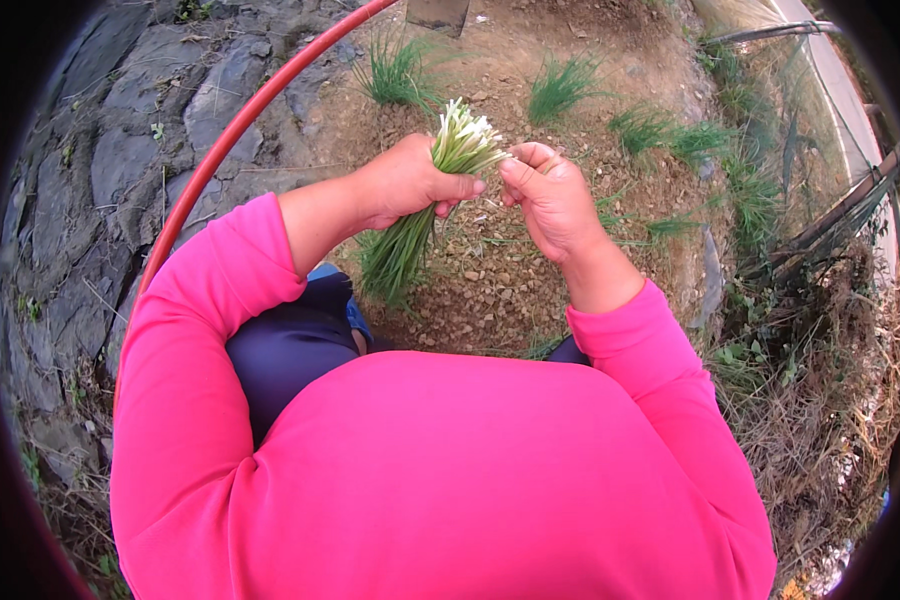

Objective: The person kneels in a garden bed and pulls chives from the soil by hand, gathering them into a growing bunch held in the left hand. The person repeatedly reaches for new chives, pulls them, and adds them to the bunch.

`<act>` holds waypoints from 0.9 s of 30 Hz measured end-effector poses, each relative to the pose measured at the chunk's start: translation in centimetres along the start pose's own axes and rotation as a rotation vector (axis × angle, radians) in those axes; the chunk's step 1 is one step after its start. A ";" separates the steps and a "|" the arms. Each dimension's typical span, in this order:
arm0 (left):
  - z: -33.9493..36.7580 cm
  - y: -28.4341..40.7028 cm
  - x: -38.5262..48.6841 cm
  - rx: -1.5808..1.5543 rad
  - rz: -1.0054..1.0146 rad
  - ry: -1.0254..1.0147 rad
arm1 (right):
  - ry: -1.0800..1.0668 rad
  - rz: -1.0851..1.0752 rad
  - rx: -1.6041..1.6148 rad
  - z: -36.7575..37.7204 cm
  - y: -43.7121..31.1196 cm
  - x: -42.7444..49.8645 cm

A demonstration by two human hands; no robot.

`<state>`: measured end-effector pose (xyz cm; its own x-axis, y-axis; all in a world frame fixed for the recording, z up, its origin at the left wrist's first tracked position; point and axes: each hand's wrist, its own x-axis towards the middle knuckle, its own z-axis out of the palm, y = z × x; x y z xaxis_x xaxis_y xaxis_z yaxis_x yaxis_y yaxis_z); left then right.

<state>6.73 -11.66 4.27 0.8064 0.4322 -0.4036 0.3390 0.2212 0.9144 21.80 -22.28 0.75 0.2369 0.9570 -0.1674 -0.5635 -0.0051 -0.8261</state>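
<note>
My left hand is wrapped around a bunch of thin green stalks, which look like chives. Their pale cut ends fan out above the thumb, and the green leaves hang down toward the soil, tilted to the left. Beside those pale ends is my right hand, its thumb and forefinger pinched together. The tip of one pale stalk reaches into that pinch. The other right fingers curl inward, and the palm is partly hidden.
Tufts of growing chives stand in the stony soil ahead. A red hose or pipe arches along the left, before a stone-paved slope. At right are netting, a pole and dry grass. A flat blade-like piece is at the top.
</note>
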 end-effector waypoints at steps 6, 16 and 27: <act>-0.4 -0.1 0.1 0.066 -0.017 0.001 | 0.039 0.001 -0.243 -0.7 -0.5 0.2; -0.8 -0.1 0.1 0.181 -0.038 0.018 | 0.102 -0.037 -0.294 -2.8 -1.5 0.9; -0.3 0.0 -0.1 0.197 -0.035 0.010 | -0.052 0.075 -0.211 -1.8 -0.2 0.3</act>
<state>6.58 -11.45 4.33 0.7879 0.4361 -0.4349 0.4561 0.0613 0.8878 23.36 -22.48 -0.13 0.1567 0.9653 -0.2090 -0.3984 -0.1318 -0.9077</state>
